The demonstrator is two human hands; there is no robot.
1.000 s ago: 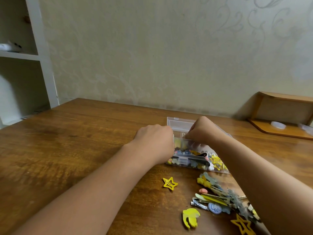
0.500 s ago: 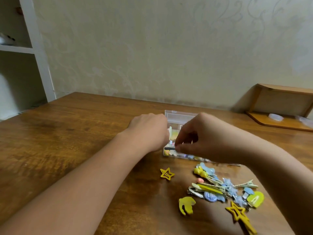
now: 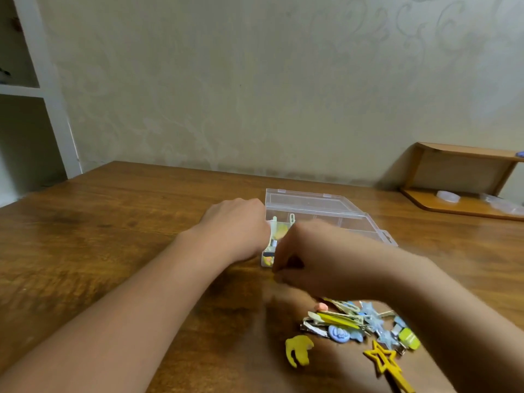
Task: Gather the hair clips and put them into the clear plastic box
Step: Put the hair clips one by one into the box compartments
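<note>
We find the right hand moved from the clear plastic box down to the small star clip's former spot, fingers curled, probably pinching it; left hand grips the box.

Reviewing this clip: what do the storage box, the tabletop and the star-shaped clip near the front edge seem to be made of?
Clear plastic box: transparent rigid plastic, glossy; the contents and the table show through its walls and lid.
Table: wood or wood veneer, brown with visible grain and a soft sheen; which one is unclear.
Yellow star clip: flat, matte yellow, probably painted metal or plastic; the look leaves it open.
</note>
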